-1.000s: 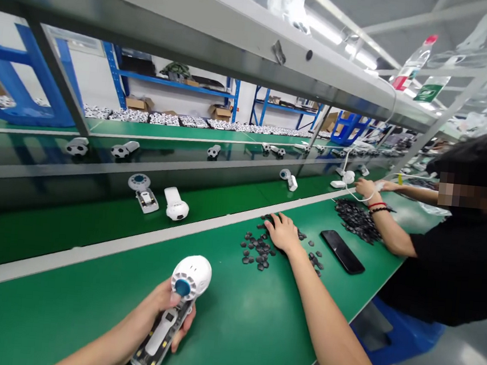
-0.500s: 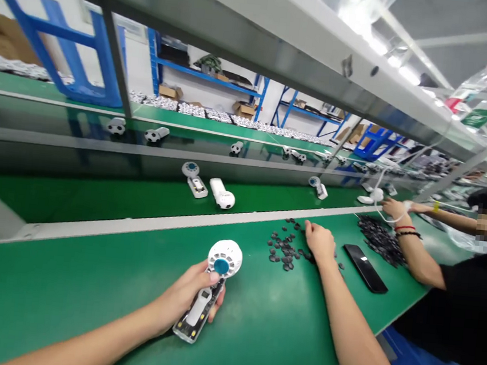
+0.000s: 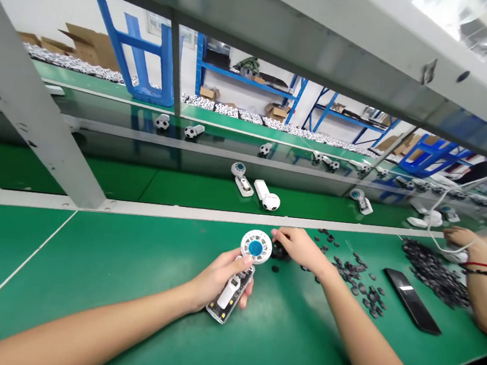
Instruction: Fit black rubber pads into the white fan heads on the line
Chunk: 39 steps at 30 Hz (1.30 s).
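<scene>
Well, a long green workbench (image 3: pixel 47 255) is stretching across the whole view, and a wide grey metal shelf frame (image 3: pixel 324 58) is running above it. Far behind, blue racks (image 3: pixel 247 77) are standing by a white wall, and cardboard boxes (image 3: pixel 88 47) and long rows of black-and-white parts (image 3: pixel 228 110) are sitting near them. On a green strip behind the bench, a white round gadget (image 3: pixel 271 202) and a white-and-clear gadget (image 3: pixel 242 179) are lying close together. Over on the right, a co-worker's hand (image 3: pixel 460 238) is resting by a thin white cord (image 3: pixel 440 241), next to a big heap of black pieces (image 3: pixel 433 272). A black phone (image 3: pixel 412 300) is lying just beside that heap, and more loose black pieces (image 3: pixel 359 279) are spread out on its left. The person's left hand (image 3: pixel 221 278) is wrapping its fingers around a clear gadget (image 3: pixel 230 296) with a white round top and a blue middle, and it is holding the gadget up just over the bench. The person's right hand (image 3: pixel 300 248) is half closed and is reaching over a dark lump (image 3: pixel 280 251) right beside the white top, but I cannot tell if it has hold of the lump.
</scene>
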{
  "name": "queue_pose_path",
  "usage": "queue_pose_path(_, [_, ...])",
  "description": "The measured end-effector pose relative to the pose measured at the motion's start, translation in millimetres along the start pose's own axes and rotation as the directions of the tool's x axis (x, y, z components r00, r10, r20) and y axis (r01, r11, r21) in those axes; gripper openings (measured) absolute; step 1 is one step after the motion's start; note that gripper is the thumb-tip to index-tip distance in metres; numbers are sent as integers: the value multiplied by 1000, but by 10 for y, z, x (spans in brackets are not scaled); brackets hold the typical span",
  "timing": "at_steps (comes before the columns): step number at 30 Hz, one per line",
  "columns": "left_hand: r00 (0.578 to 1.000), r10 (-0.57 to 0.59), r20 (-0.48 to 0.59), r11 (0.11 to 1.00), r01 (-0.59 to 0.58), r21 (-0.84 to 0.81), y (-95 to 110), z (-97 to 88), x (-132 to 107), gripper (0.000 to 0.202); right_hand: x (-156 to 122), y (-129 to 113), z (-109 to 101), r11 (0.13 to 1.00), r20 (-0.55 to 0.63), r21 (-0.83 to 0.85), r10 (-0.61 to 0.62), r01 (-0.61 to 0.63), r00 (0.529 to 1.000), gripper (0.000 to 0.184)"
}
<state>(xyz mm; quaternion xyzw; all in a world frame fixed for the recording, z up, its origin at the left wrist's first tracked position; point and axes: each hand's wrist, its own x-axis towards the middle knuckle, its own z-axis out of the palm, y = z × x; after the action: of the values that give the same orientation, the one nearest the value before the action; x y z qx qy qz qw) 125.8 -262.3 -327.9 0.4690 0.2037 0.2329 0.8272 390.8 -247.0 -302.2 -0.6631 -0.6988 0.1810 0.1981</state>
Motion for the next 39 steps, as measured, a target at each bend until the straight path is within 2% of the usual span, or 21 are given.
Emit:
queue_pose_path(4, [998,67,-23,997,-68,-46,44,-115,8,52,-104,125,-50,996,-46,76,42,-39,998,54])
queue_pose_path(7, [988,83,-129,996,-85,-16,74,-220,36,48,-189,260,-62,994,-56,104,51,-45,997,46])
queue_pose_path(10, [967,58,-250,998,-50,37,119,-288,60,47,-236,332,-66,994,-32,112,17,-13,999,38])
queue_pose_path(12, [960,38,-276,999,-26,47,152,-298,69,48,-254,327,-66,996,-37,62,-55,58,998,34])
queue_pose_path(16, [961,75,-267,997,-63,51,192,-276,68,45,-319,170,-35,971,-33,-113,-214,210,976,26])
queue_pose_path(19, [951,121,-283,993,-117,32,186,-274,53,49,-369,-38,59,952,22,-120,-281,281,960,23])
queue_pose_path(23, [931,62,-361,998,-54,33,141,-285,27,53,-339,-251,281,921,22,-192,-340,338,940,25])
queue_pose_path(26, [926,71,-370,997,-61,38,123,-276,27,50,-269,-290,410,913,18,-230,-342,337,939,23])
queue_pose_path(29, [930,75,-359,997,-60,52,135,-263,43,46,-237,-268,461,936,-7,-186,-306,300,952,24])
queue_pose_path(34, [943,52,-328,998,-38,50,164,-253,59,46,-252,-229,479,959,-52,-189,-223,209,974,23])
queue_pose_path(39, [940,59,-335,998,-50,36,135,-279,73,46,-262,-196,447,952,-91,-245,-213,185,973,24])
